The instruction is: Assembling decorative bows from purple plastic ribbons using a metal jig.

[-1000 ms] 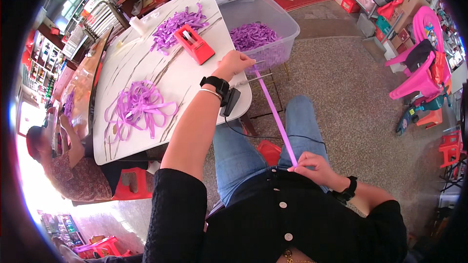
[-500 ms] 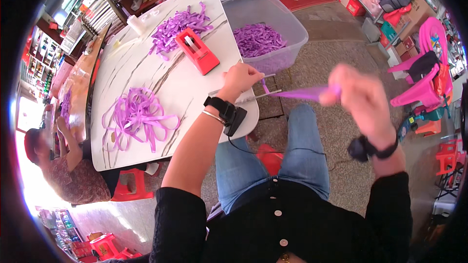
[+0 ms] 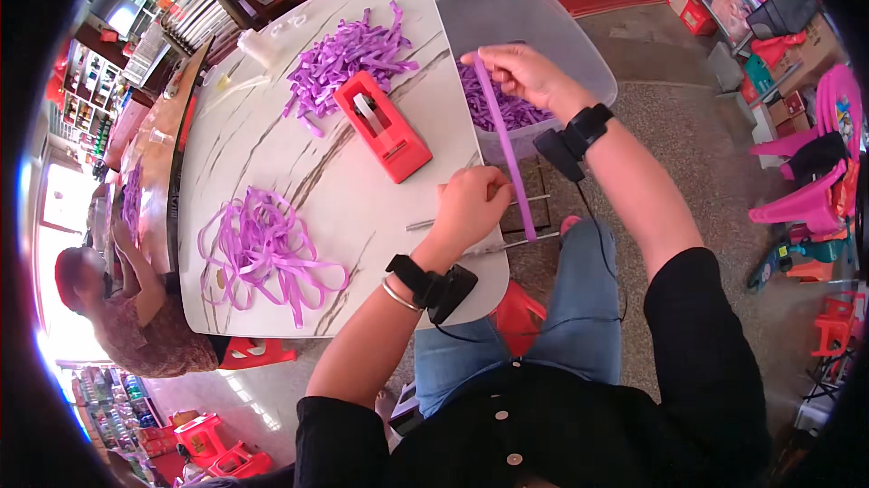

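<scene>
A purple ribbon runs stretched from my right hand down to a thin metal rod that juts from the table's corner. My right hand pinches the ribbon's upper part, raised over the near side of the plastic tub. Beside the ribbon, low over the table edge, my left hand is closed with curled fingers. Its fingertips lie close to the ribbon; what they grip is hidden. A red tape dispenser stands on the marble-patterned table, beyond my left hand.
Loose purple ribbon lies heaped at the table's left; a pile of short folded purple pieces lies farther back. The clear tub beside the table holds many more. Another person sits at far left. A red stool shows between my knees.
My right hand has swung from the far right up and leftward to over the tub, carrying the ribbon from sideways to near upright. My left hand stays by the rods. The view has shifted.
</scene>
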